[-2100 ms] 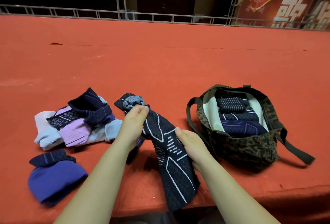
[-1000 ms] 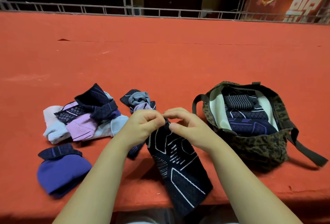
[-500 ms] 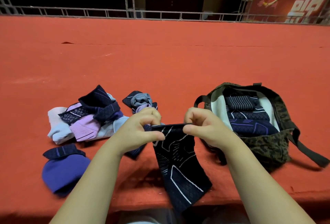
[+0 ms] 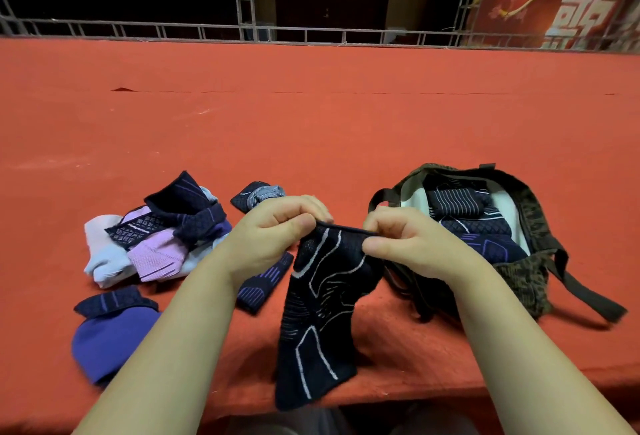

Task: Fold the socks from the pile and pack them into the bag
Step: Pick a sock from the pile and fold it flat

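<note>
The sock (image 4: 322, 310) I hold is black with white line patterns. My table (image 4: 311, 129) is orange-red. The pile (image 4: 156, 233) mixes pale blue, pink-lilac and navy diamond-knit. A purple sock (image 4: 107, 341) has a navy cuff. My bag (image 4: 519, 272) is brown-and-black patterned, cream inside.

The worktop (image 4: 311, 129) wore a matt orange-red felt-like cloth, slightly fuzzy, with a faint seam across it. The dark sock (image 4: 322, 313) in the grip of both hands was a knit fabric, navy with raised white line work and a textured mesh weave. The sock pile (image 4: 156, 237) looked soft and ribbed, in lilac, pale blue and navy knit. The bag (image 4: 519, 272) was coarse patterned cloth, brown and olive, with a smooth pale lining and flat webbing straps. The railing (image 4: 311, 32) behind was dull grey metal.
</note>
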`<act>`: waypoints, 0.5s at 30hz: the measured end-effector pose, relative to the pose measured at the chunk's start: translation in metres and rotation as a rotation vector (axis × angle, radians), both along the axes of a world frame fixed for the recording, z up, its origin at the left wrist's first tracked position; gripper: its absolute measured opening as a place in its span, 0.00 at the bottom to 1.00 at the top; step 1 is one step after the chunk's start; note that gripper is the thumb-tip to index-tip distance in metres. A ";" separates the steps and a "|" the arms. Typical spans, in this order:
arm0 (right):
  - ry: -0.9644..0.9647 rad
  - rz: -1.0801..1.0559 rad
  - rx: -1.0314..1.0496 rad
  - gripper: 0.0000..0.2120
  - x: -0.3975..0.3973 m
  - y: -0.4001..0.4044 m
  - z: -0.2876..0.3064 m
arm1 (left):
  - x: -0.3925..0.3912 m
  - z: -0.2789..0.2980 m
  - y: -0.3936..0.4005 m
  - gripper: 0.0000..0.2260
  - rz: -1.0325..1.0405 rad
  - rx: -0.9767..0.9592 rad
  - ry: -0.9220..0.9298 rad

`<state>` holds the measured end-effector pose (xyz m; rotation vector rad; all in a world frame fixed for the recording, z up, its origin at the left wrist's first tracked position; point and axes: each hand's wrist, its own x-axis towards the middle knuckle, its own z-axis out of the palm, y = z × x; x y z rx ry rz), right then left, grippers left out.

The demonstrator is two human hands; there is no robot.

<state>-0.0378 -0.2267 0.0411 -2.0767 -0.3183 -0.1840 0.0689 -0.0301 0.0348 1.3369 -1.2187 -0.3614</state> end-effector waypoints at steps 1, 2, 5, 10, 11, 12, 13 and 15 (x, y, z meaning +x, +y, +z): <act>0.009 -0.002 -0.074 0.07 0.001 -0.002 -0.002 | -0.001 0.000 0.000 0.07 -0.057 -0.032 -0.005; 0.007 -0.005 -0.120 0.08 0.002 -0.004 -0.003 | -0.001 0.000 0.000 0.08 -0.107 -0.067 -0.009; -0.008 -0.002 -0.022 0.07 0.001 -0.005 -0.005 | 0.003 -0.003 0.006 0.11 -0.123 -0.158 0.050; -0.004 0.123 0.237 0.06 0.004 -0.001 -0.005 | 0.012 -0.005 0.004 0.11 -0.081 -0.157 0.131; -0.003 0.113 0.252 0.07 0.006 0.000 -0.003 | 0.015 -0.001 0.003 0.10 -0.005 -0.072 0.082; -0.006 0.082 0.256 0.08 0.010 0.000 -0.002 | 0.019 0.002 0.002 0.07 0.061 0.019 0.034; -0.010 0.032 0.257 0.09 0.015 -0.002 0.000 | 0.024 0.006 0.000 0.04 0.108 0.094 0.013; -0.017 -0.089 0.207 0.09 0.028 -0.009 0.006 | 0.036 0.015 -0.007 0.04 0.176 0.204 -0.034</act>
